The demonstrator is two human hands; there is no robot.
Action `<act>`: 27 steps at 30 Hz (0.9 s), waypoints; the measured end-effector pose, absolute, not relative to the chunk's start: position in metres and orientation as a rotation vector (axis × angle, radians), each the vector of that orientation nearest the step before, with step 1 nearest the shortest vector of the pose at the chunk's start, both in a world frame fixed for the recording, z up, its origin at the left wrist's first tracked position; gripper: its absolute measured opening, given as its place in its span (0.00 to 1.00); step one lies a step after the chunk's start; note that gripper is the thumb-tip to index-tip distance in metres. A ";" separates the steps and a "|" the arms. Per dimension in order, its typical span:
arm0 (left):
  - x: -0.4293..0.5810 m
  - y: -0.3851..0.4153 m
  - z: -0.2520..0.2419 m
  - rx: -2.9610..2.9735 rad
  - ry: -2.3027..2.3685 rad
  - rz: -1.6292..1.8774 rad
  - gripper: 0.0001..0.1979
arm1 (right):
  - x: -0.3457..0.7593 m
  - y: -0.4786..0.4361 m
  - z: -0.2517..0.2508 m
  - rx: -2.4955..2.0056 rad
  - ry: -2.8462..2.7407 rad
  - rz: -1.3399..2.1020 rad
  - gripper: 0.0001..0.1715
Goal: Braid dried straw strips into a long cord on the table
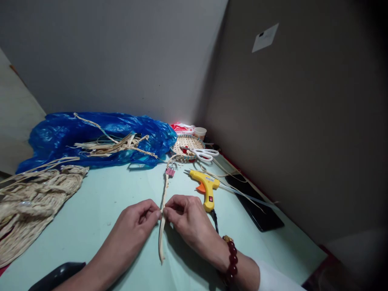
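Observation:
A pale strip of dried plant fibre [161, 242] runs up the middle of the table, its upper part braided or twisted. My left hand [136, 220] pinches it from the left, thumb and forefinger pressed together. From the right, my right hand [186, 218], with dark red beads on the wrist, pinches the same strip at nearly the same height. Below both hands the loose end hangs toward me. Farther up, a pink binder clip [170, 172] grips the strip near the woven basket.
A yellow glue gun [203, 180] lies right of the strip, beside a black tablet-like slab [257, 210]. White-handled scissors [206, 154] rest on a woven basket [184, 143]. A blue plastic bag [60, 133] holds fibre strips at the back; woven pieces [39, 206] lie at left.

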State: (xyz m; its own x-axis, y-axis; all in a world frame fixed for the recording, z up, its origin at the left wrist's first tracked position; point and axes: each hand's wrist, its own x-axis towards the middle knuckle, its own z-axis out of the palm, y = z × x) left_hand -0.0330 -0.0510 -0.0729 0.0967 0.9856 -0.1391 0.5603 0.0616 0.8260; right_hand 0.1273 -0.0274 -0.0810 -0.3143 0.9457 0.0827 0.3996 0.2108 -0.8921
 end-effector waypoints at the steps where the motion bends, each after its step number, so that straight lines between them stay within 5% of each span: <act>1: -0.030 -0.054 -0.073 1.597 1.594 0.697 0.14 | 0.127 -0.028 -0.082 -1.244 -1.824 1.044 0.08; 14: -0.015 -0.076 -0.101 2.775 1.459 0.690 0.13 | 0.127 -0.024 -0.077 -1.087 -1.363 1.714 0.08; 21: -0.026 -0.061 -0.076 1.926 1.615 0.859 0.10 | 0.128 -0.024 -0.077 -1.063 -1.367 1.690 0.08; 27: -0.031 -0.043 -0.079 1.008 1.110 0.793 0.09 | 0.132 -0.027 -0.071 -1.086 -1.546 1.550 0.09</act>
State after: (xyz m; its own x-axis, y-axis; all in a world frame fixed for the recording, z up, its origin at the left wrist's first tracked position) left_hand -0.0310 -0.0435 -0.0793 0.2721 0.9014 -0.3367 -0.0264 0.3568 0.9338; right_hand 0.1316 -0.0269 -0.0714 -0.4173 0.9042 -0.0909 0.0889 -0.0590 -0.9943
